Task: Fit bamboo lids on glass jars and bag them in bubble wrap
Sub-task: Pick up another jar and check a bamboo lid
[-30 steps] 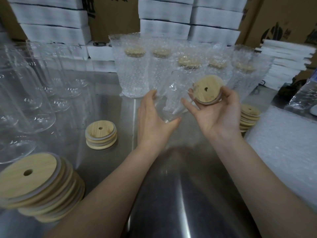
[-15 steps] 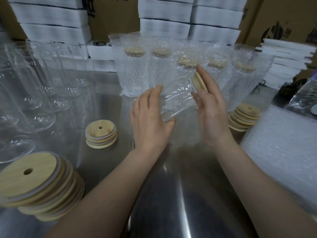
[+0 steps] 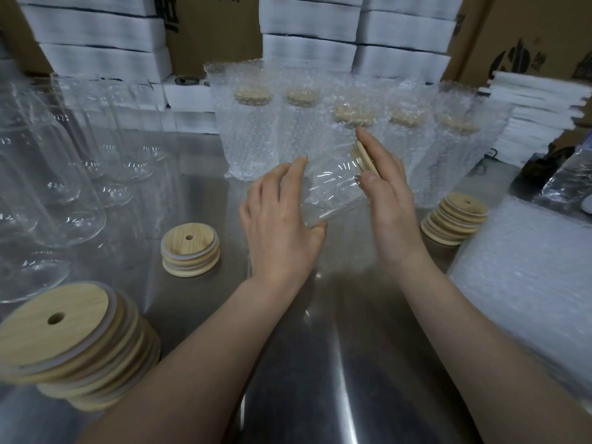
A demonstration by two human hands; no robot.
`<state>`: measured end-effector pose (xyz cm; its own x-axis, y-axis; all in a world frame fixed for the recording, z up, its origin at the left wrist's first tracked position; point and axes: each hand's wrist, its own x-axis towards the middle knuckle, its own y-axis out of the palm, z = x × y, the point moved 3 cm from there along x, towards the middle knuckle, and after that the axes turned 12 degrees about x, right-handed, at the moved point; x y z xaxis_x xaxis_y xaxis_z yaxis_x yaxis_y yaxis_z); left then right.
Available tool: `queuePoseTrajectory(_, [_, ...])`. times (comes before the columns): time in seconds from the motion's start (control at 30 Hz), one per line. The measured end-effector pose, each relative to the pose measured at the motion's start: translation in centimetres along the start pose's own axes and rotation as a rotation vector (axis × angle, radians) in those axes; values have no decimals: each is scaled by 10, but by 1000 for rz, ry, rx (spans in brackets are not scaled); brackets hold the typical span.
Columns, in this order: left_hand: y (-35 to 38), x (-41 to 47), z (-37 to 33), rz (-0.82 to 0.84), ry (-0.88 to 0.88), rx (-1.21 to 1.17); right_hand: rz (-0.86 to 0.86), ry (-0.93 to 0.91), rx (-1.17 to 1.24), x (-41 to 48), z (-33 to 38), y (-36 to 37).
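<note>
We hold a glass jar [image 3: 333,190] tilted in mid-air above the steel table [image 3: 320,347]: our left hand [image 3: 278,225] cups its base with fingers spread, and our right hand [image 3: 389,200] presses a bamboo lid [image 3: 362,157] flat against its mouth. Behind it stand five bagged jars [image 3: 346,129] in bubble wrap (lids showing faintly through). Much is left, we judge: bare jars [image 3: 64,161] crowd the left, three lid stacks [image 3: 190,248] wait, and bubble-wrap bags [image 3: 528,277] lie at right. This jar still needs bagging.
</note>
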<state>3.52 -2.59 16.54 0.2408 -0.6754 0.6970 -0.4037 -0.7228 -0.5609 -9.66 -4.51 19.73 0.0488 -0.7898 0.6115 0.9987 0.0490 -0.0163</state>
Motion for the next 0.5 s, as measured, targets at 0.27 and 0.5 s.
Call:
queuePoseTrajectory(0.27, [-1, -1, -2, -7, 0, 2, 27, 11, 3, -1, -1, 4])
queuePoseTrajectory(0.5, [-2, -2, -1, -40, -6, 26, 40, 15, -24, -2, -2, 6])
